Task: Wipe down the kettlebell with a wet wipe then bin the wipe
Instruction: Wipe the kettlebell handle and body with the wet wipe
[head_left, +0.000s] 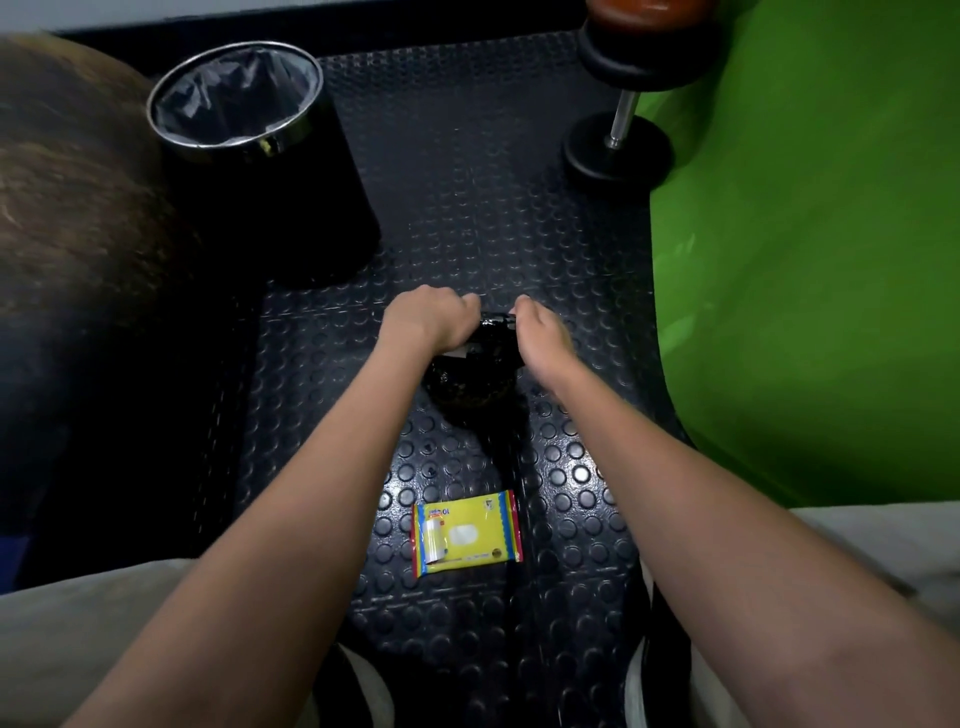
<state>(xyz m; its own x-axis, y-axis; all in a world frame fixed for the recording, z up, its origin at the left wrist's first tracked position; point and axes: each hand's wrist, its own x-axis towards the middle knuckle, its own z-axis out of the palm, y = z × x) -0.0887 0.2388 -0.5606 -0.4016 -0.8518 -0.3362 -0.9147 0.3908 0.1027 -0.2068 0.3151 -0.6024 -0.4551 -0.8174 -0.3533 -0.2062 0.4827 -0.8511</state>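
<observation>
A black kettlebell (470, 384) stands on the studded rubber floor mat in the middle of the head view. My left hand (431, 318) is curled over the left side of its handle, and a small white piece of wet wipe (458, 354) shows under the palm. Curled fingers of my right hand (543, 335) hold the right side of the handle. Both hands hide most of the handle. The black bin (270, 208), lined with a dark bag, stands at the far left behind the kettlebell.
A yellow wet-wipe pack (467, 532) lies flat on the mat between my forearms, close to me. A black dumbbell (618, 148) stands at the far right. A green padded surface (805, 260) fills the right side. A blurred brown rounded shape (78, 182) fills the left edge.
</observation>
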